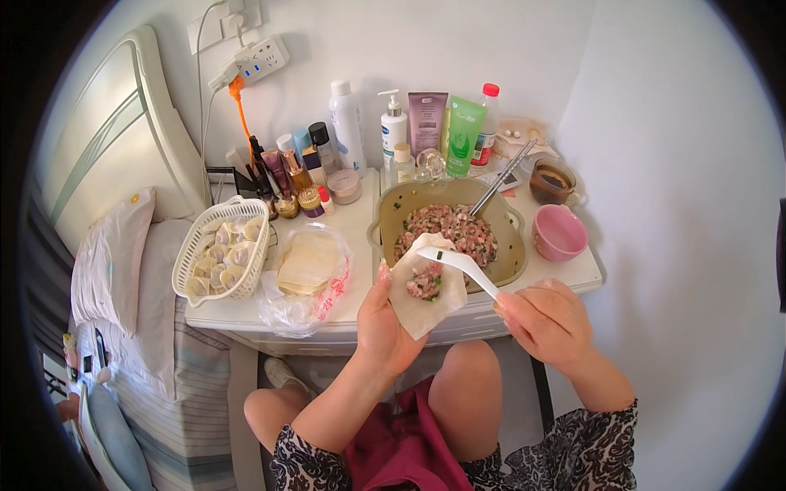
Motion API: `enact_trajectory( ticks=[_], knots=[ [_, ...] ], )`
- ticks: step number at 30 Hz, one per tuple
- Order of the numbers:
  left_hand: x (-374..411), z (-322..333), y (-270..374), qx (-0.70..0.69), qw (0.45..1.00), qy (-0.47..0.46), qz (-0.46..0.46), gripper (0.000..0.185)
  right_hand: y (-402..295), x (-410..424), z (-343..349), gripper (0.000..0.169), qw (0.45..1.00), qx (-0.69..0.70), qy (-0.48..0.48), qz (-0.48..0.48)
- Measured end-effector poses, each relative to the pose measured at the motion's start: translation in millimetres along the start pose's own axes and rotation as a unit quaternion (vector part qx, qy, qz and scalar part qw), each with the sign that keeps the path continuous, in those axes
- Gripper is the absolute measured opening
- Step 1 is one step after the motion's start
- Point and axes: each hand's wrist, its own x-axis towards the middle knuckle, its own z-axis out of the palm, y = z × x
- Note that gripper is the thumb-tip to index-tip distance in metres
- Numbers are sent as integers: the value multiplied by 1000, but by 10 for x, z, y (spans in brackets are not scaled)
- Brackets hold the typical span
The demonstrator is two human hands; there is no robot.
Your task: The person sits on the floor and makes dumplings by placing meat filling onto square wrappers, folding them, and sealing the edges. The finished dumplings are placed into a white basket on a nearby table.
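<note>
On my left hand (384, 325) lies a square dough wrapper (402, 313), held out flat in front of the table's edge. A small mound of minced meat filling (425, 283) with green bits sits at the wrapper's middle. My right hand (546, 319) grips the handle of a white spoon (463, 264). The spoon's tip is over the wrapper's upper part, with a green scrap on it. Just behind is a beige basin (513, 245) holding more minced filling (448, 224); a metal utensil (500, 181) stands tilted in it.
Left on the white tabletop (362, 307) are a white plastic basket (184, 270) of folded dumplings (224, 255) and stacked wrappers (310, 261) in a plastic bag (288, 319). A pink bowl (560, 233) and a glass cup (552, 182) of dark liquid stand right. Cosmetic bottles (347, 126) line the back.
</note>
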Motion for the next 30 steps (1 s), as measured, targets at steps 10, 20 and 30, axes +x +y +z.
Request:
enact_trajectory(
  ticks=[10,20,30],
  knots=[
    [-39,-24,13,7,1000,7,0,48,-19,-36,-18,29,999,25,-31,-1],
    [-146,-86,44,-5,1000,15,-12,53,-108,-44,-56,23,999,19,-21,38],
    [-715,-437,4,-42,995,39,-82,59,715,-740,139,18,981,19,-84,176]
  ],
)
